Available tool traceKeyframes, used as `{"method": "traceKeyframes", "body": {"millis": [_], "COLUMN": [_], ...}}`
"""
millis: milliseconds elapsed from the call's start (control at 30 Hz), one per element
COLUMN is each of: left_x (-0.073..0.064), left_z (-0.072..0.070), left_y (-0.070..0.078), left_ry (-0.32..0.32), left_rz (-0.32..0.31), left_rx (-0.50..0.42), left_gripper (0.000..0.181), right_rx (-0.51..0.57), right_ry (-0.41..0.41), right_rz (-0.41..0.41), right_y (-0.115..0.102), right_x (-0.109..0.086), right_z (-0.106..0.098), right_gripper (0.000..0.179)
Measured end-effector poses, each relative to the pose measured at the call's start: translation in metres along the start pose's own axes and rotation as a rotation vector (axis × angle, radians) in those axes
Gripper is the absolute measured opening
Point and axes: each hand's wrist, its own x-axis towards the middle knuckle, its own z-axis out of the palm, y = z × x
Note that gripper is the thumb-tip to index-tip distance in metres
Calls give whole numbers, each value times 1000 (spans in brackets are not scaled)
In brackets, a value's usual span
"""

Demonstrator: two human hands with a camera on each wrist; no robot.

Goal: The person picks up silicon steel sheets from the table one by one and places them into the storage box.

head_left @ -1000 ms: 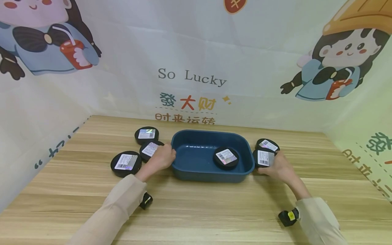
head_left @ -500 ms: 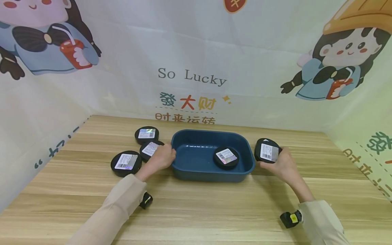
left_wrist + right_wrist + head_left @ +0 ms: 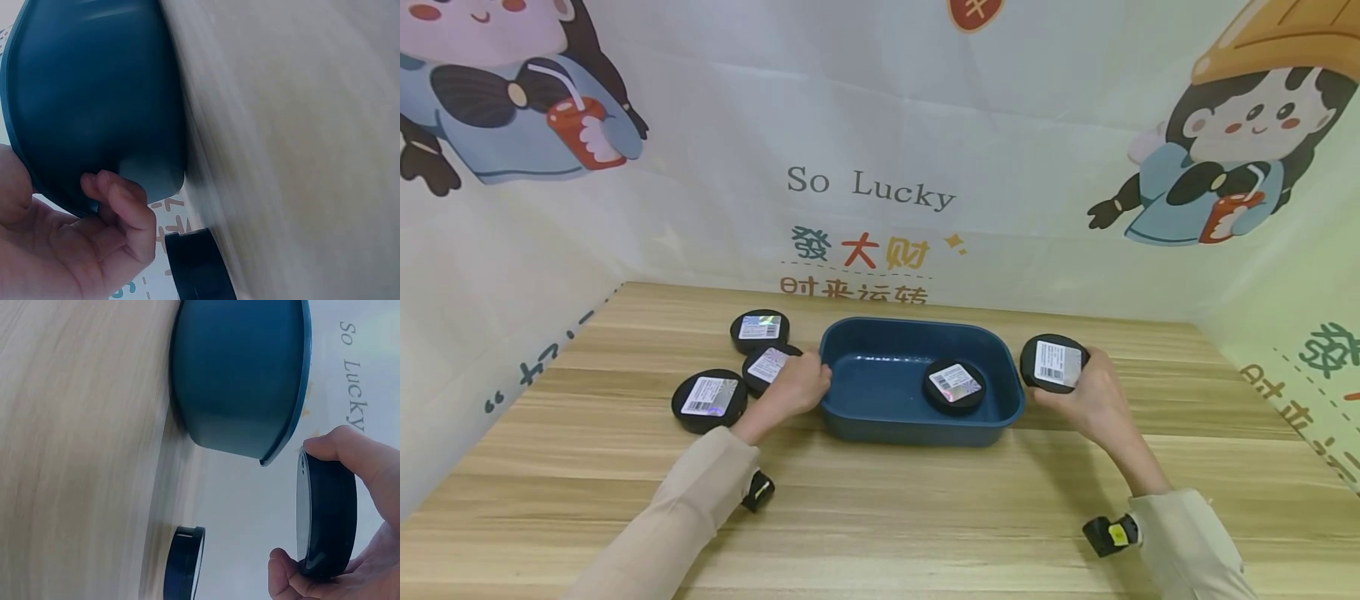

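My right hand (image 3: 1093, 396) grips a flat, round black container (image 3: 1051, 364) by its sides, thumb on one edge and fingers on the other. A white barcode label faces up on it. In the right wrist view this container (image 3: 331, 512) is raised off the table, right of the blue plastic basin (image 3: 917, 432). My left hand (image 3: 793, 383) holds the basin's left end, thumb over the rim and fingers curled against the outer wall in the left wrist view. A similar black container (image 3: 953, 385) lies inside the basin, toward its right end.
Left of the basin, three more labelled black containers (image 3: 707, 400) lie on the wooden table (image 3: 880, 517), one beside my left hand. Another container (image 3: 181, 565) stands on the table below the raised one, hidden in the head view. A printed cloth (image 3: 1000, 208) hangs behind.
My right hand has lifted its black container off the table and slightly back, so it now covers the one behind it in the head view. The left hand and basin have stayed put.
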Motion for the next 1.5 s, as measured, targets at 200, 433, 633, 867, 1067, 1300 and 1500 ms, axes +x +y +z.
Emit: {"method": "traceKeyframes", "body": {"millis": [200, 433, 633, 867, 1067, 1300, 1500], "left_x": [-1, -2, -2, -3, -2, -1, -1], "left_z": [1, 0, 0, 0, -1, -1, -1], "left_y": [-1, -1, 0, 0, 0, 0, 0], "left_ry": [1, 0, -1, 2, 4, 3, 7], "left_rz": [-2, -9, -4, -3, 4, 3, 11], "left_rx": [-2, -10, -12, -5, 4, -1, -1], "left_gripper": [25, 26, 26, 25, 24, 25, 25], "right_rx": [6, 16, 25, 33, 29, 26, 13], "right_ry": [5, 19, 26, 25, 32, 6, 8], "right_rz": [7, 15, 16, -18, -49, -76, -125], "right_y": [-6, -11, -17, -25, -32, -41, -47], "right_x": [-1, -1, 0, 0, 1, 3, 5], "right_z": [0, 1, 4, 9, 14, 22, 29], "right_gripper": [86, 88, 88, 84, 83, 84, 83]}}
